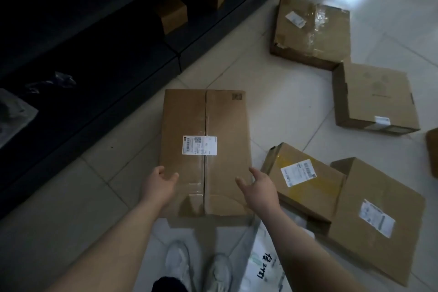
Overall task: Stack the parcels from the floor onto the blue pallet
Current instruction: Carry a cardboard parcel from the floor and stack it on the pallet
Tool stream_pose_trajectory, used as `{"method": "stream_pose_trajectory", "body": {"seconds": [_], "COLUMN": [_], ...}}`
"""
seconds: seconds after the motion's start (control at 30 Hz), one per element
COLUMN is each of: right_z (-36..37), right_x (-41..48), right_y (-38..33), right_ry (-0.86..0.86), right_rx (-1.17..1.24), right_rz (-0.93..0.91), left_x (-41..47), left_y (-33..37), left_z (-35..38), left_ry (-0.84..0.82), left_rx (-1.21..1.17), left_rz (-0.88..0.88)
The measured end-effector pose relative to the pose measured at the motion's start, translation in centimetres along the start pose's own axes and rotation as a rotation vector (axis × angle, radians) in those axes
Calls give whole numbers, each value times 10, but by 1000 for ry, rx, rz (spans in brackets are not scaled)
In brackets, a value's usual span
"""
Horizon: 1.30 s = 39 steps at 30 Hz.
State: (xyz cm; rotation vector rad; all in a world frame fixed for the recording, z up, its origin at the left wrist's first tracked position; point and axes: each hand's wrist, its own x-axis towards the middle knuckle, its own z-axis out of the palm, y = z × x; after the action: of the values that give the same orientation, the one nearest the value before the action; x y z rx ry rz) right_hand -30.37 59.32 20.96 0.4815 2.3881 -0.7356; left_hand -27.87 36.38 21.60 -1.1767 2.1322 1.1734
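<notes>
- The long parcel lies flat on the floor straight ahead of me. Its taped seam faces up, a white label sits across the seam, and its near end is just in front of the shoes.
- My left hand hangs over the parcel's near left edge and my right hand over its near right edge. Both are wide with fingers loosely spread, holding nothing. I cannot tell whether either touches the cardboard.
- I judge the spacing is for a two-sided lift, as the box looks too broad for one hand.
- Just beside it on the right lies a yellow-taped box, touching a larger box. A white mailer bag lies by my feet.
- Farther off lie a plain box and a crumpled taped box.
- Along the left runs a dark low platform, which I take for the pallet, though shadow hides its colour. Small boxes stand at its far end.
- The tiles are pale and glossy with lamp glare at the far right, and the room is dim.
</notes>
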Motion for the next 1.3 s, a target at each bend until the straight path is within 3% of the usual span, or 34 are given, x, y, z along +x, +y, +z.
{"method": "stream_pose_trajectory", "body": {"seconds": [0.3, 0.53, 0.73, 1.0, 1.3], "right_z": [107, 135, 129, 135, 118], "right_x": [117, 161, 168, 166, 128], "right_y": [46, 70, 73, 67, 28], "right_ry": [23, 33, 4, 74, 101], "right_rx": [-62, 151, 283, 271, 232], "right_rz": [86, 161, 155, 163, 31], "left_x": [145, 200, 209, 209, 168], "left_y": [-78, -107, -112, -114, -123], "left_z": [68, 90, 92, 86, 38], "left_ry": [69, 109, 137, 160, 198], "left_rx": [117, 74, -21, -129, -235], "left_rz": [-87, -115, -67, -100, -129]}}
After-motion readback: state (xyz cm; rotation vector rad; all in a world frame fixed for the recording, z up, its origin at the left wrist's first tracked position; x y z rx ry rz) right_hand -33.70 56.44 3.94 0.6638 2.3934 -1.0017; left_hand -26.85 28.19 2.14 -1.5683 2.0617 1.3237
